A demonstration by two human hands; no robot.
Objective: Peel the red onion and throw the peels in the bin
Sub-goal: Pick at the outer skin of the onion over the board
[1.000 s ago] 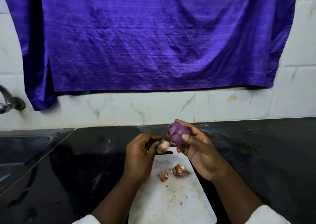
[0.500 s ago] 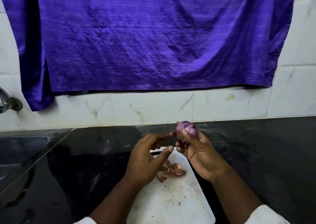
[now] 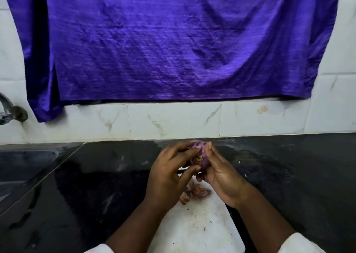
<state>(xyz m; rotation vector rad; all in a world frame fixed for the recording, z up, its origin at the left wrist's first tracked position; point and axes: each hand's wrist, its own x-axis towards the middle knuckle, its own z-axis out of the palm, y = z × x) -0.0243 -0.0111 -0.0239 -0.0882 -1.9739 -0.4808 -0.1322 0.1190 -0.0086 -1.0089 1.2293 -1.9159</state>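
Observation:
The red onion is purple and mostly bare, held up above the far end of a white cutting board. My right hand wraps around its right side. My left hand pinches at a brown scrap of skin on the onion's left face. Several brown peel pieces lie on the board just below my hands. A thin dark object, perhaps a knife, shows between my hands; most of it is hidden. No bin is in view.
The board sits on a black stone counter. A steel sink is sunk in at the left, with a tap on the white tiled wall. A purple cloth hangs over the wall behind.
My left hand dropped a pale piece of peel onto the board, then came back up to the onion. The right hand turned the onion and kept hold of it.

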